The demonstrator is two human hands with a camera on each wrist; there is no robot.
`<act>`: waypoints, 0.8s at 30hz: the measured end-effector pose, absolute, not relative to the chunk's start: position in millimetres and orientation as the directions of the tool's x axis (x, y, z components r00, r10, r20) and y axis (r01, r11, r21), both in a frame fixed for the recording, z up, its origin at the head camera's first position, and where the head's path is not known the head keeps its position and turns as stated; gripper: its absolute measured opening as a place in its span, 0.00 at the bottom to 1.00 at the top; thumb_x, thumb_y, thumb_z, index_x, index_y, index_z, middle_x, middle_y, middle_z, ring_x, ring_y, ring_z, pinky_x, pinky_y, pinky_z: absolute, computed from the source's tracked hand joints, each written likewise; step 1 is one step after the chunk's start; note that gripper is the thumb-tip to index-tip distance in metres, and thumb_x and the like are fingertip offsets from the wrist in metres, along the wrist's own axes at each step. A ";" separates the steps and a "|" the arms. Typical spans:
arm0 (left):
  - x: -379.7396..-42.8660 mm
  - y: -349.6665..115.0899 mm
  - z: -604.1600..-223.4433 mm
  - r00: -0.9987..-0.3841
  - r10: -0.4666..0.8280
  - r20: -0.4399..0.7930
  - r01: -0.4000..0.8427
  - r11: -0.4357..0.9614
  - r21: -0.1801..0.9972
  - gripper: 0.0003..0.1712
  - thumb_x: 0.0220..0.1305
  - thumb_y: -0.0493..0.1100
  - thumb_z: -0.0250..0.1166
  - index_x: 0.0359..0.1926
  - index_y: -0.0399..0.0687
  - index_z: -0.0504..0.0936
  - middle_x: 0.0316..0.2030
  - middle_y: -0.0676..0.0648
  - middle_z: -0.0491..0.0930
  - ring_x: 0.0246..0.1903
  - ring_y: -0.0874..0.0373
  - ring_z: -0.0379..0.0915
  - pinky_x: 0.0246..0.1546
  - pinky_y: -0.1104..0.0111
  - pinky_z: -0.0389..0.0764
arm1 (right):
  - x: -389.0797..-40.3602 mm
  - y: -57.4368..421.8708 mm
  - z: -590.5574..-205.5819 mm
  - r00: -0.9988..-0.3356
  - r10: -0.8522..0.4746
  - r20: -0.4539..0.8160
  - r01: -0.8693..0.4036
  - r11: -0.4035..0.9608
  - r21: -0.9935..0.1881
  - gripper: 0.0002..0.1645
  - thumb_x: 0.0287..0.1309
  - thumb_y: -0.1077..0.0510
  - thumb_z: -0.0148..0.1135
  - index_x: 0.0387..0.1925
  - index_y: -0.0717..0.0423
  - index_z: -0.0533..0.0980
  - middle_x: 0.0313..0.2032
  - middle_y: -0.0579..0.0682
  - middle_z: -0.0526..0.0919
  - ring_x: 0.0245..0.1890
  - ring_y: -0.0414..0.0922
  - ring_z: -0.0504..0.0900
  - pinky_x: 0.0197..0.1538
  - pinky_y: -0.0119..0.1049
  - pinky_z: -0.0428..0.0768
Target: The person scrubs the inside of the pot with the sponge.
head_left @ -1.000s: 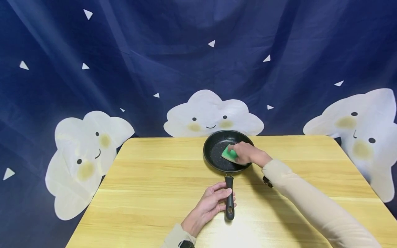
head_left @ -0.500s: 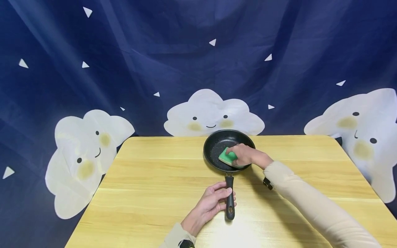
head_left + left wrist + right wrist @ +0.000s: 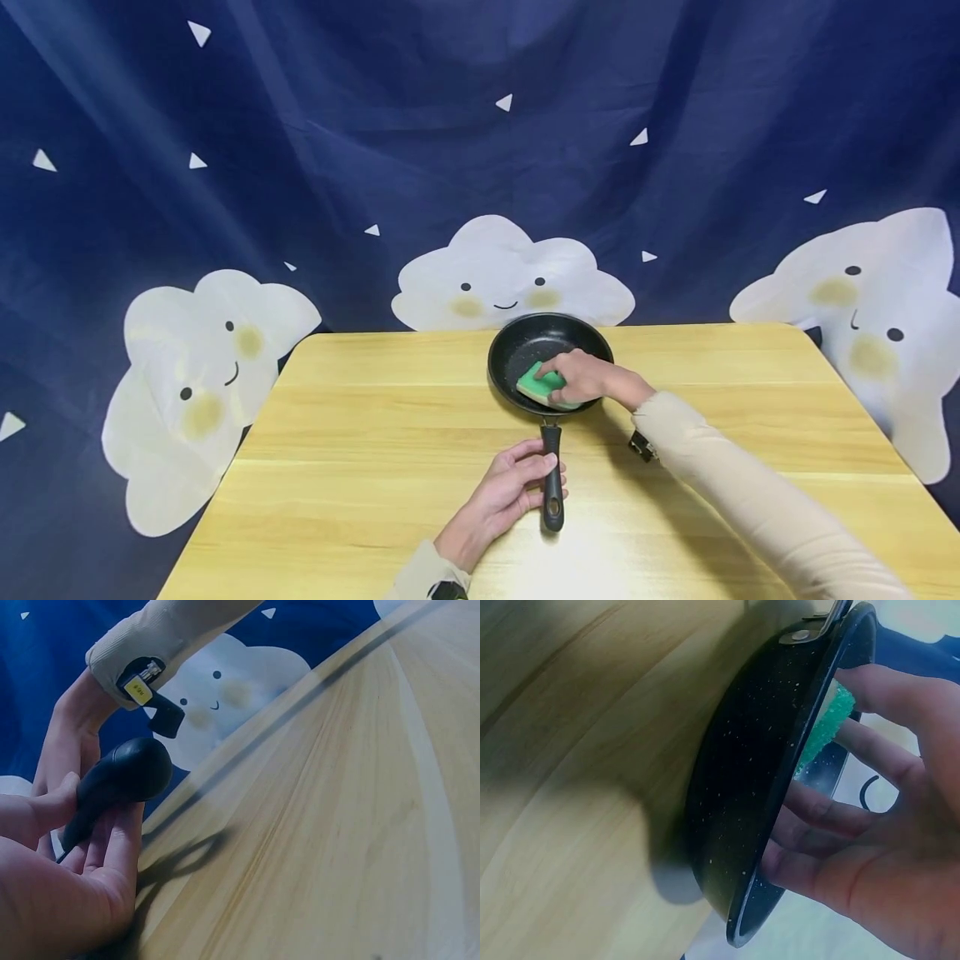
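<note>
A black speckled frying pan (image 3: 521, 350) is at the table's far side, its handle (image 3: 552, 479) pointing toward me. My left hand (image 3: 506, 492) grips that handle, thumb on top and fingers wrapped beneath, as the left wrist view also shows around the handle's rounded end (image 3: 139, 769). Inside the pan, my right hand (image 3: 588, 375) holds a green sponge (image 3: 538, 383) with a pale underside against the pan's near part. From the right wrist, the sponge's green face (image 3: 829, 724) shows between thumb and fingers, partly hidden by the pan's rim.
A light wooden table (image 3: 360, 467) lies under the pan. Behind it hangs a dark blue curtain (image 3: 420, 125) with white clouds and triangles. A dark wrist device (image 3: 642, 446) sits at the right cuff.
My right hand has slid the sponge left and slightly nearer inside the pan. The left hand keeps its grip on the handle; the whole view has shifted slightly.
</note>
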State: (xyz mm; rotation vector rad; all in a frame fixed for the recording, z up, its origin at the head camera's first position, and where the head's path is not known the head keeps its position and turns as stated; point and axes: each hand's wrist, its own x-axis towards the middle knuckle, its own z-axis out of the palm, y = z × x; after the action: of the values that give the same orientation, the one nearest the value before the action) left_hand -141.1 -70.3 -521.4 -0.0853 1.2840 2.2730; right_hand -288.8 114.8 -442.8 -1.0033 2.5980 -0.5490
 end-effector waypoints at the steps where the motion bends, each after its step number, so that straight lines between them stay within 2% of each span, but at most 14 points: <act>1: -141.2 -70.3 -521.1 -0.861 0.411 -0.301 -0.470 -0.412 0.781 0.23 0.71 0.35 0.64 0.64 0.34 0.73 0.40 0.44 0.82 0.42 0.53 0.82 0.50 0.52 0.86 | -288.6 114.1 -442.4 -0.712 -0.687 -0.144 -0.570 0.686 -0.452 0.25 0.59 0.58 0.70 0.59 0.57 0.82 0.53 0.58 0.84 0.39 0.45 0.78 0.39 0.35 0.77; 4: -141.4 -70.4 -520.2 -0.858 0.416 -0.301 -0.472 -0.410 0.781 0.23 0.72 0.35 0.64 0.64 0.34 0.73 0.40 0.44 0.82 0.42 0.53 0.82 0.49 0.53 0.86 | -288.6 112.4 -441.5 -0.711 -0.686 -0.151 -0.566 0.687 -0.456 0.25 0.59 0.57 0.70 0.59 0.57 0.82 0.50 0.55 0.85 0.33 0.42 0.76 0.36 0.34 0.75; 7: -141.6 -70.2 -519.5 -0.858 0.421 -0.295 -0.470 -0.410 0.782 0.23 0.72 0.35 0.63 0.65 0.34 0.72 0.40 0.44 0.82 0.42 0.53 0.82 0.49 0.53 0.86 | -288.0 110.6 -440.6 -0.711 -0.686 -0.156 -0.558 0.685 -0.468 0.25 0.60 0.57 0.70 0.60 0.57 0.81 0.39 0.50 0.84 0.27 0.40 0.71 0.33 0.33 0.71; 11: -142.0 -70.5 -519.4 -0.858 0.426 -0.289 -0.467 -0.410 0.783 0.23 0.72 0.35 0.63 0.64 0.34 0.73 0.40 0.44 0.82 0.42 0.54 0.82 0.49 0.53 0.86 | -287.7 109.7 -440.8 -0.706 -0.692 -0.151 -0.553 0.672 -0.493 0.25 0.61 0.56 0.69 0.60 0.58 0.81 0.21 0.42 0.71 0.21 0.37 0.63 0.29 0.31 0.64; 14: -142.4 -71.2 -520.4 -0.855 0.431 -0.286 -0.469 -0.410 0.783 0.23 0.72 0.36 0.63 0.64 0.34 0.73 0.40 0.44 0.82 0.42 0.54 0.82 0.48 0.54 0.86 | -287.7 109.7 -442.3 -0.703 -0.698 -0.138 -0.550 0.656 -0.517 0.26 0.61 0.56 0.69 0.60 0.58 0.80 0.16 0.39 0.62 0.17 0.36 0.58 0.26 0.29 0.60; 18: -142.9 -72.2 -522.1 -0.855 0.434 -0.283 -0.467 -0.411 0.783 0.23 0.71 0.36 0.64 0.64 0.34 0.73 0.40 0.44 0.82 0.41 0.53 0.82 0.47 0.55 0.87 | -288.6 108.6 -444.8 -0.693 -0.709 -0.133 -0.542 0.634 -0.552 0.26 0.62 0.56 0.68 0.60 0.58 0.80 0.16 0.39 0.61 0.16 0.36 0.55 0.25 0.29 0.57; 21: -143.1 -72.7 -523.2 -0.855 0.437 -0.280 -0.467 -0.414 0.781 0.23 0.71 0.36 0.65 0.64 0.35 0.73 0.40 0.44 0.82 0.40 0.53 0.83 0.46 0.55 0.87 | -290.0 106.3 -446.6 -0.689 -0.710 -0.142 -0.523 0.624 -0.581 0.26 0.63 0.54 0.67 0.61 0.57 0.80 0.21 0.40 0.73 0.21 0.35 0.66 0.30 0.30 0.67; 24: -143.7 -72.5 -524.2 -0.851 0.447 -0.277 -0.472 -0.418 0.776 0.23 0.70 0.35 0.65 0.63 0.35 0.73 0.40 0.44 0.82 0.40 0.53 0.83 0.46 0.55 0.87 | -291.2 104.2 -448.0 -0.692 -0.706 -0.149 -0.506 0.622 -0.598 0.26 0.65 0.51 0.67 0.62 0.55 0.80 0.33 0.45 0.85 0.35 0.39 0.80 0.40 0.35 0.78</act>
State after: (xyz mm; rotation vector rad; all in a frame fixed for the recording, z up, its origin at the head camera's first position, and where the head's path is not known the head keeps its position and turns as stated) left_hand -143.7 -72.5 -524.2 -0.0361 1.2519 2.2653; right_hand -291.2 104.2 -448.0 -0.9677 2.4765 -0.7481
